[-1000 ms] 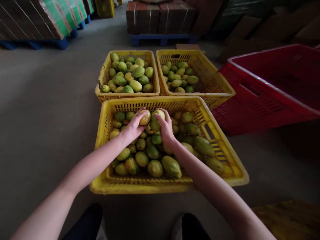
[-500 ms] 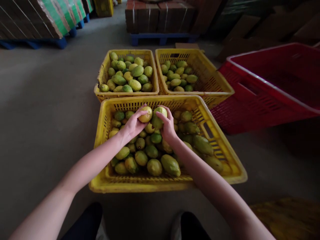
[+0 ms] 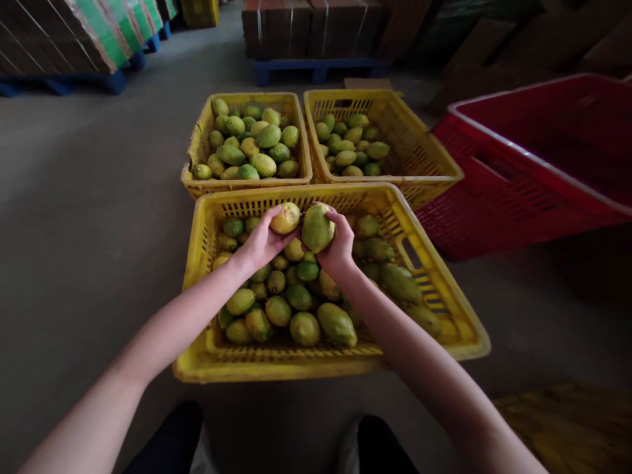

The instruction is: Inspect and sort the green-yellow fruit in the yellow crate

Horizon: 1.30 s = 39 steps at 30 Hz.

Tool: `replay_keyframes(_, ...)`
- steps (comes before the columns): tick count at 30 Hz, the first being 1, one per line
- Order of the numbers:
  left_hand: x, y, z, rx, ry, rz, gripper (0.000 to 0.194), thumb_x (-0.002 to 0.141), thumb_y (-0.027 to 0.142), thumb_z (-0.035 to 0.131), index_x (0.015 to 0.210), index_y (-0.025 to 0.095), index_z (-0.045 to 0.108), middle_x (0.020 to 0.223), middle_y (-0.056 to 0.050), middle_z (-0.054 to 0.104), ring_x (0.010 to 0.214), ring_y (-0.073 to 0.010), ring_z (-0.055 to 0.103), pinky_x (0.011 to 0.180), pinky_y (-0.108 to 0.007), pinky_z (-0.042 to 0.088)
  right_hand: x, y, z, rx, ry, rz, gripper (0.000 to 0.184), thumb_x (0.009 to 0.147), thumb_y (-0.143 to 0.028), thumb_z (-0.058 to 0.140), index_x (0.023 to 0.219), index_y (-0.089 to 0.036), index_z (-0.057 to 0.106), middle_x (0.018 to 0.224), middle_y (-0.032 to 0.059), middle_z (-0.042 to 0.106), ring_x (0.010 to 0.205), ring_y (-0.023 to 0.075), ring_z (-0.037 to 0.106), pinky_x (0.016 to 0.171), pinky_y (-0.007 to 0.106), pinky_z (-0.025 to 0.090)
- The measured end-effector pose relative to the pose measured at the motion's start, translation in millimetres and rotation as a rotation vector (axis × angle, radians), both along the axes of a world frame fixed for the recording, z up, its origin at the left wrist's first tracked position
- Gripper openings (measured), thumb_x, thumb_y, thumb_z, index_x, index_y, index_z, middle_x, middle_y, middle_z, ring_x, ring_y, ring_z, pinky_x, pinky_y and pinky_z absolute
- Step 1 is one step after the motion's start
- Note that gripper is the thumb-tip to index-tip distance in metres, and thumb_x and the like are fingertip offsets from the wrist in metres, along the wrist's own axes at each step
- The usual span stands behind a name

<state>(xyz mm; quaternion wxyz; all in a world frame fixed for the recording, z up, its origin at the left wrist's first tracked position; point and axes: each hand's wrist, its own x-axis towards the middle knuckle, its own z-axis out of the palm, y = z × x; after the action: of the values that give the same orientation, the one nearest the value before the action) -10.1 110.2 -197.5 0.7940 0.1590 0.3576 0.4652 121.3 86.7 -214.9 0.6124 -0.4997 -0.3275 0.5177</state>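
Above the front yellow crate [image 3: 281, 370], my left hand [image 3: 261, 242] is closed around a yellow lemon [image 3: 285, 218] with brownish marks on its skin. A larger, greener lemon [image 3: 317, 228] is in my right hand [image 3: 340, 245], with the thumb over its upper side and the other fingers partly hidden behind it. The two fruits are side by side with a small gap between them. Below my hands, many green and yellow lemons [image 3: 305, 329] lie in the crate, some hidden by my forearms.
Behind stand two more yellow crates, the left one [image 3: 185, 172] fuller of lemons than the right one [image 3: 424, 155]. A red crate [image 3: 494, 217] is on the right. Farther back are a blue pallet [image 3: 316, 66] with cartons and a wrapped stack [image 3: 74, 33].
Both lemons have been turned in my hands, and the left one shows its marked side. My right hand has shifted slightly right, and the view has tilted a little.
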Motion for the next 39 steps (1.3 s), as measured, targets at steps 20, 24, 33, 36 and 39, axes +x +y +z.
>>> replay_keyframes(20,-11.6,17.5,-16.8,-0.142,0.315,-0.124,0.062,0.087,0.077,0.046,0.102,0.021,0.069,0.058,-0.004,0.058,0.066,-0.0246,0.069,0.063,-0.034,0.055,-3.2,10.8,-24.8,-0.241,0.233,0.048,0.034,0.078,-0.058,0.065,0.088,-0.025,0.059,0.073,0.0007,0.067,0.073,0.0247,0.069,0.059,0.042,0.063)
replay_keyframes(24,-19.9,27.0,-31.9,-0.203,0.330,-0.096,0.062,0.084,0.079,0.049,0.098,0.022,0.069,0.055,-0.003,0.055,0.066,-0.0264,0.070,0.064,-0.036,0.056,-4.6,8.1,-18.1,-0.283,0.279,0.153,0.025,0.077,-0.047,0.067,0.087,-0.025,0.060,0.074,0.0010,0.069,0.075,0.0241,0.070,0.059,0.040,0.064)
replay_keyframes(33,-22.4,31.9,-24.3,-0.102,0.433,0.066,0.042,0.094,0.060,0.046,0.098,0.027,0.071,0.086,-0.006,0.075,0.095,-0.0265,0.072,0.073,-0.033,0.057,2.2,-1.7,-4.4,-0.247,0.301,0.563,0.031,0.059,-0.012,0.071,0.088,-0.020,0.063,0.081,0.0011,0.074,0.070,0.0225,0.073,0.067,0.038,0.064)
replay_keyframes(36,-23.3,33.3,-21.9,-0.043,0.531,0.076,0.034,0.096,0.047,0.046,0.087,0.025,0.070,0.085,-0.005,0.075,0.102,-0.0250,0.069,0.077,-0.031,0.056,-2.0,-5.9,-12.2,-0.243,0.218,0.608,0.040,0.055,-0.012,0.081,0.089,-0.021,0.061,0.080,-0.0028,0.072,0.066,0.0193,0.071,0.065,0.038,0.065)
replay_keyframes(39,-25.0,35.3,-21.2,0.022,0.668,0.122,0.028,0.094,0.039,0.052,0.077,0.022,0.067,0.087,-0.003,0.074,0.110,-0.0232,0.065,0.083,-0.026,0.053,-10.1,-10.0,-20.1,-0.271,0.126,0.651,0.045,0.059,-0.027,0.088,0.093,-0.023,0.058,0.075,-0.0042,0.070,0.058,0.0182,0.068,0.056,0.037,0.062)
